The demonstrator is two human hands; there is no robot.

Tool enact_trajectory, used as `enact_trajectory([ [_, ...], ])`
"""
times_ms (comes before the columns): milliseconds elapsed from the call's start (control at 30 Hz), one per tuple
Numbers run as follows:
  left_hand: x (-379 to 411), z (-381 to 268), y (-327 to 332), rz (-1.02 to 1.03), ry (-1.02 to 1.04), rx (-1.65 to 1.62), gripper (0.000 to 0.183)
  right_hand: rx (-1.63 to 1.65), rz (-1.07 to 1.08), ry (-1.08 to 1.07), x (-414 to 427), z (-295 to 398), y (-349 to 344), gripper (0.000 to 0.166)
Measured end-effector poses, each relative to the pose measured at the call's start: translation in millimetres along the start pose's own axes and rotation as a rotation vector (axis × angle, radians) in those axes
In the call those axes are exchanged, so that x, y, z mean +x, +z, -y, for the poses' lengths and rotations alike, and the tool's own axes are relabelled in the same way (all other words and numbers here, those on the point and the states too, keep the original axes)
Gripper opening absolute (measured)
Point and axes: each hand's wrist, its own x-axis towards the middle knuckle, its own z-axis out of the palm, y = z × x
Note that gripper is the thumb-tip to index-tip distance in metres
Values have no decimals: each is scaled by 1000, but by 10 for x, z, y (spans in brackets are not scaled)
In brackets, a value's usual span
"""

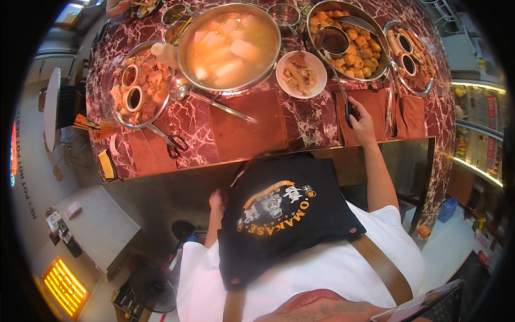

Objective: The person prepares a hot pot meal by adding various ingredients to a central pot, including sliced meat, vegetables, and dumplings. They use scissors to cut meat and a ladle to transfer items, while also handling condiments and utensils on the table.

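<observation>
My right hand (361, 120) grips the black handles of a pair of scissors (348, 112) at the table's front side. Their blades reach up to the near rim of a steel pot (384, 66) of fried tofu puffs (358, 48). Left of the blades sits a white bowl (302, 93) with cut meat and a pale tube-shaped piece. Below the table edge, beside the black apron (277, 249), hangs my left hand (217, 200). It is small and blurred, and its fingers cannot be made out well.
A large pot (183, 66) holds broth with white chunks. A ladle (217, 105) lies before it. Platters of meat with sauce cups stand left (151, 98) and right (428, 86). Other scissors (176, 145) lie front left. Tongs (389, 104) rest beside the tofu pot.
</observation>
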Motion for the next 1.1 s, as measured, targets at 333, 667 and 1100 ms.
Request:
enact_trajectory([
  [333,71,198,-51,-16,-43,-35,22,-1059,65,-83,4,800,86,45],
  [667,-62,237,60,-57,-24,-33,21,-937,206,-9,338,532,-12,48],
  [1100,79,101,129,8,-8,-172,13,-739,-145,6,788,791,-429,52],
])
